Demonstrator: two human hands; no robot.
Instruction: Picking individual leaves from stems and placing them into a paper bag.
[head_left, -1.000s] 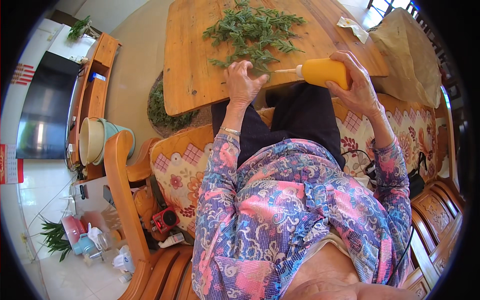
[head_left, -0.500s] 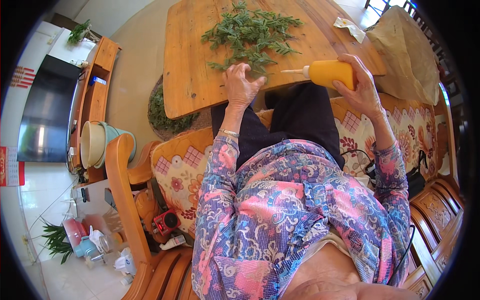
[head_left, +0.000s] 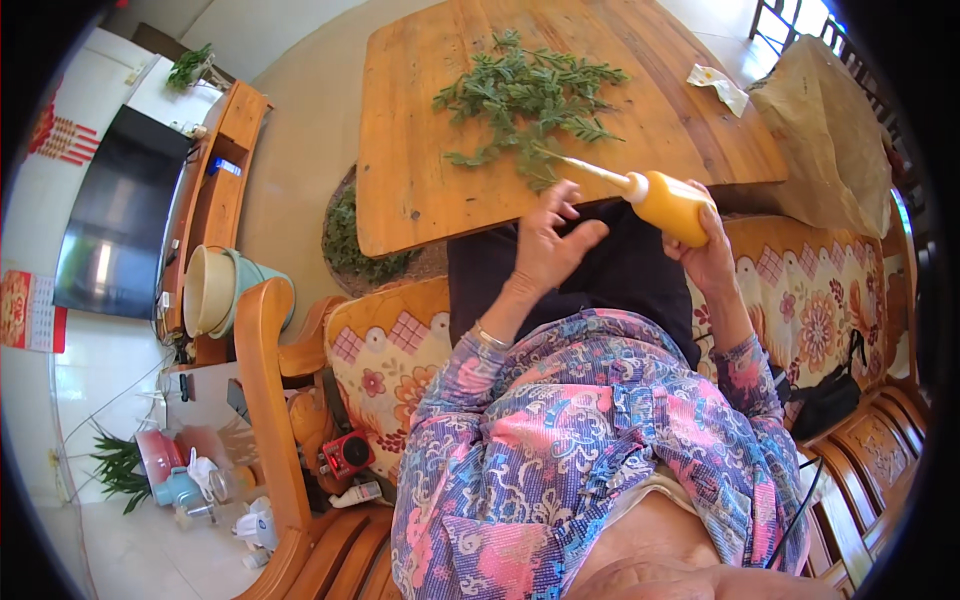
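Observation:
My right hand (head_left: 706, 250) is wrapped round a yellow squeeze bottle (head_left: 672, 208), held tilted above the near edge of the wooden table. Its long pale nozzle (head_left: 598, 172) points to the upper left, and the tip appears in front of the leafy sprigs; whether it touches them I cannot tell. Beside the bottle, my left hand (head_left: 552, 245) hangs at the table edge, its thumb apart from the half-curled fingers and nothing visible between them. A heap of green leafy sprigs (head_left: 520, 95) lies on the table (head_left: 410, 170), just beyond my left fingers.
A crumpled white paper (head_left: 718, 88) lies at the table's right, with a large brown paper bag (head_left: 825, 135) beside it. More greenery sits in a round container (head_left: 355, 240) below the table's left edge. I sit on a wooden bench with a floral cushion (head_left: 385, 350).
My left hand has drawn back from the sprigs, moving right and nearer to me. My right hand has lowered, tilting the bottle so its nozzle points up and left. The whole view has shifted slightly.

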